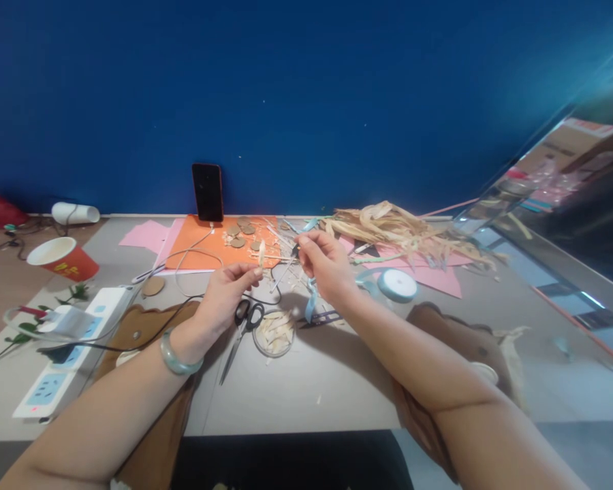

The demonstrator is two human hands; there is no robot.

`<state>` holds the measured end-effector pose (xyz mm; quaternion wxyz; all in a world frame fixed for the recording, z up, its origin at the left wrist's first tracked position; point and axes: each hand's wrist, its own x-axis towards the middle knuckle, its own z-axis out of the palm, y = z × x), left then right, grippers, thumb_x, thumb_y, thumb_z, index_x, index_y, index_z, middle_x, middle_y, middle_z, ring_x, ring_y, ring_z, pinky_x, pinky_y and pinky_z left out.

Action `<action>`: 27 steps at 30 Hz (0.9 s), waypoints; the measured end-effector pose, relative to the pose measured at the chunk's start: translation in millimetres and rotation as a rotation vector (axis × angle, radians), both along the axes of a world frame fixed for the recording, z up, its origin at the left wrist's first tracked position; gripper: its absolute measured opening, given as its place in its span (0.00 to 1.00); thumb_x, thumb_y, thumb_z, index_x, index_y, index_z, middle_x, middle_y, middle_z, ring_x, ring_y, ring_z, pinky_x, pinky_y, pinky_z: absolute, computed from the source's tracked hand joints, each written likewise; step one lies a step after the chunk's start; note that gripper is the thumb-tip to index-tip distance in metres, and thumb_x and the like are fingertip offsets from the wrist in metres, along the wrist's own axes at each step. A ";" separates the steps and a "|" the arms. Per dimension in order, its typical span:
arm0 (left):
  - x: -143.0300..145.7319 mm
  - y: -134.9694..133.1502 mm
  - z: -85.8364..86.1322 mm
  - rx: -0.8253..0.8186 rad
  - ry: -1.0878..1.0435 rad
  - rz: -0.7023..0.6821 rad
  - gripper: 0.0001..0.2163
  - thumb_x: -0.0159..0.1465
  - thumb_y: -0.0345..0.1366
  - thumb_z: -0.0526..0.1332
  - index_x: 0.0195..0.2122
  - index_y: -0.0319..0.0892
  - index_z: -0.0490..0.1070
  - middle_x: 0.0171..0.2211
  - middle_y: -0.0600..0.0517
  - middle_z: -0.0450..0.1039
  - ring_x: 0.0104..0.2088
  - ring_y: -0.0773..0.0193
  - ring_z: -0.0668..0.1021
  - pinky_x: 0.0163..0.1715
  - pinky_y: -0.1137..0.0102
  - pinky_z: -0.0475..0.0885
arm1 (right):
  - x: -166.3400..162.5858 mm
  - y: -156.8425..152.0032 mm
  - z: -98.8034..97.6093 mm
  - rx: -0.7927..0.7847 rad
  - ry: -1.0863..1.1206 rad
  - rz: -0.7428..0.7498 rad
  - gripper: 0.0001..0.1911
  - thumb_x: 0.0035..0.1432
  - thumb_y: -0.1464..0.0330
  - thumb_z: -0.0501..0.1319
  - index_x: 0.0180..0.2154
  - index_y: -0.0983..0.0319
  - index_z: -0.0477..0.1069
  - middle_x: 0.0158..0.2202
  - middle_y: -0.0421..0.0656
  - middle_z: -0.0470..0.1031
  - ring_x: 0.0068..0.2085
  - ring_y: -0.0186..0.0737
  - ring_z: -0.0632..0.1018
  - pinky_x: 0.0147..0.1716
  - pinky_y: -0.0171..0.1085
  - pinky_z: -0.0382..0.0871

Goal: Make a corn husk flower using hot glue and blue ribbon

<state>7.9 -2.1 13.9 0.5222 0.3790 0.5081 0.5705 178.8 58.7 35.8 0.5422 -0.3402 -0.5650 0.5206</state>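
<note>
My left hand (pixel 233 278), a bangle on its wrist, pinches a small pale petal-shaped piece of husk (pixel 261 253), its tip pointing up. To its right, my right hand (pixel 327 262) is closed, thumb and finger pressed together near a small dark bit; what it holds is too small to make out. Below the hands lie black-handled scissors (pixel 241 333) and a round clear dish (pixel 274 352) filled with cut pale husk pieces. A light blue ribbon end (pixel 311 303) hangs just under my right hand.
Dried corn husks (pixel 388 231) pile up at the back right, beside a ribbon roll (pixel 397 285). A phone (pixel 208 192) leans on the blue wall behind orange paper (pixel 189 248) with wooden discs. At left are a power strip (pixel 45 389), cables and a red paper cup (pixel 69 260).
</note>
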 end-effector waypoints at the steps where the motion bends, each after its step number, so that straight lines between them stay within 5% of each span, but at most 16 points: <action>1: 0.5 -0.1 0.7 -0.002 -0.002 0.005 0.12 0.49 0.41 0.71 0.27 0.38 0.76 0.23 0.54 0.72 0.24 0.71 0.70 0.27 0.74 0.62 | -0.1 -0.4 0.0 0.001 -0.014 0.005 0.13 0.55 0.58 0.62 0.32 0.61 0.68 0.17 0.32 0.63 0.15 0.25 0.59 0.14 0.29 0.50; 14: 4.0 -1.6 7.2 -0.015 -0.062 -0.061 0.10 0.50 0.39 0.68 0.22 0.39 0.70 0.19 0.56 0.66 0.22 0.72 0.66 0.24 0.74 0.60 | 0.9 -5.5 2.5 -0.003 -0.312 0.156 0.12 0.54 0.60 0.62 0.31 0.62 0.68 0.19 0.34 0.65 0.18 0.28 0.63 0.18 0.31 0.56; 17: 3.5 -0.8 4.5 -0.002 -0.056 -0.058 0.09 0.51 0.38 0.67 0.23 0.39 0.70 0.20 0.57 0.66 0.23 0.72 0.66 0.26 0.74 0.60 | 13.0 6.0 9.4 0.157 -0.583 0.085 0.09 0.55 0.63 0.60 0.31 0.63 0.70 0.23 0.39 0.71 0.23 0.32 0.69 0.24 0.33 0.61; 21: 2.4 0.4 1.0 0.016 -0.041 -0.053 0.09 0.52 0.38 0.67 0.23 0.39 0.70 0.20 0.57 0.66 0.23 0.72 0.66 0.26 0.74 0.60 | 34.4 25.8 18.2 0.408 -1.254 -0.191 0.07 0.55 0.68 0.59 0.34 0.63 0.74 0.33 0.46 0.78 0.35 0.43 0.75 0.35 0.39 0.63; 24: 1.4 1.2 -1.0 0.027 -0.017 -0.040 0.10 0.52 0.39 0.67 0.23 0.39 0.70 0.20 0.57 0.66 0.23 0.72 0.66 0.27 0.74 0.61 | 46.1 39.7 16.8 0.436 -1.589 -0.311 0.11 0.56 0.66 0.58 0.37 0.64 0.75 0.38 0.53 0.78 0.43 0.52 0.76 0.41 0.44 0.62; 27: 0.5 1.7 -2.6 0.023 -0.025 -0.025 0.10 0.51 0.39 0.67 0.24 0.39 0.70 0.21 0.57 0.67 0.23 0.72 0.67 0.28 0.74 0.61 | 50.3 51.2 6.2 0.388 -1.719 -0.266 0.15 0.56 0.63 0.58 0.40 0.66 0.75 0.41 0.56 0.77 0.47 0.54 0.75 0.44 0.44 0.61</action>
